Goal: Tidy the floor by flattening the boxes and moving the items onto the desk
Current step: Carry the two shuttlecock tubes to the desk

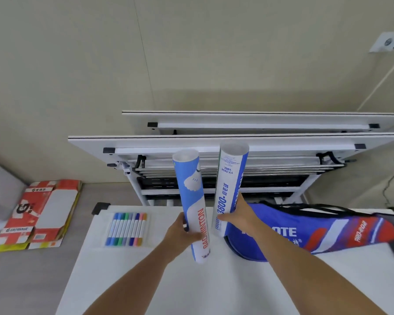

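Desk [146, 280] below, left grip [180, 233] curls round blue tube [192, 194], right grip [241, 215] round white tube [225, 178].

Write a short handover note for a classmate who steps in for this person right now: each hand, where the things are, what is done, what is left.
Left hand: grips the blue BADMINTON tube, held tilted over the desk.
Right hand: grips the white and blue tube beside it, in front of the racket bag.
Done: the marker pack and the racket bag lie on the desk; the flattened boxes lie stacked on the floor to the left.
Left: set both tubes down on the desk. Whether anything else remains on the floor out of view cannot be told.
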Action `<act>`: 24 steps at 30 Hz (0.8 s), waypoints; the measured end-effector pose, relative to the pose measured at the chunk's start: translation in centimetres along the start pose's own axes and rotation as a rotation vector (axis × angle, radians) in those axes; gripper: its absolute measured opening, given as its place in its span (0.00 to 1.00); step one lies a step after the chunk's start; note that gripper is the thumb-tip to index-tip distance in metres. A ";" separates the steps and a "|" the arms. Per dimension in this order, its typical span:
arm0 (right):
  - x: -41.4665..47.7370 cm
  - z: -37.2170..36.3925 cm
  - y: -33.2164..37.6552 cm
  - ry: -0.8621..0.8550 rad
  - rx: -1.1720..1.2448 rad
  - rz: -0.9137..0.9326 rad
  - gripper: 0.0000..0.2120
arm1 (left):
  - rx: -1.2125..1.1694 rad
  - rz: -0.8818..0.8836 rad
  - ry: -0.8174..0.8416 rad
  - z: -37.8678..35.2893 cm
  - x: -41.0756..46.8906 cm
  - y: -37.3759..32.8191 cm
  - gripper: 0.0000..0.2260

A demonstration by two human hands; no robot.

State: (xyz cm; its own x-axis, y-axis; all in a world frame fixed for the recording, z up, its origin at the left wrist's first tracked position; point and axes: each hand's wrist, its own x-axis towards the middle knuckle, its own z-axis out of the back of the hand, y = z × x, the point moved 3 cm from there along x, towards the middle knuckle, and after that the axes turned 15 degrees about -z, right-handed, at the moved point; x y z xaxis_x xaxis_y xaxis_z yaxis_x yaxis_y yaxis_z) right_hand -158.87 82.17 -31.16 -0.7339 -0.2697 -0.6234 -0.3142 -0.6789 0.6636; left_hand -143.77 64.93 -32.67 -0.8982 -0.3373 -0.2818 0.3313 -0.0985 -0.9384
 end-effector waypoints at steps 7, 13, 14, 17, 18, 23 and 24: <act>5.4 0.3 1.4 0.026 -0.101 0.067 0.41 | 0.052 0.034 -0.016 -2.2 2.1 1.8 0.28; 9.2 -1.1 0.2 0.092 -0.102 0.114 0.39 | 0.035 0.067 -0.063 -3.7 2.9 3.5 0.27; 9.3 -1.3 -0.1 0.085 -0.103 0.119 0.38 | 0.031 0.071 -0.075 -3.8 3.0 3.6 0.28; 9.4 -1.2 -0.9 0.084 -0.105 0.118 0.38 | 0.037 0.068 -0.091 -4.1 3.0 3.8 0.29; 9.4 -1.2 -1.1 0.091 -0.116 0.110 0.38 | 0.042 0.066 -0.090 -4.2 3.1 3.7 0.29; 8.9 -1.0 -1.3 0.107 -0.150 0.100 0.38 | 0.065 0.063 -0.085 -5.2 3.2 3.7 0.32; 8.9 -1.1 -1.4 0.111 -0.154 0.090 0.38 | 0.071 0.065 -0.085 -5.3 3.2 3.7 0.32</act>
State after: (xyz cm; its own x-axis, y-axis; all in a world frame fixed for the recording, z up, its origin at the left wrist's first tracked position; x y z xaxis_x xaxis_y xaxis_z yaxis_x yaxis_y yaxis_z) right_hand -164.34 79.96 -38.10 -0.6815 -0.4013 -0.6120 -0.1488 -0.7428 0.6527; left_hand -146.93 68.49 -38.12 -0.8474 -0.4228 -0.3211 0.4106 -0.1387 -0.9012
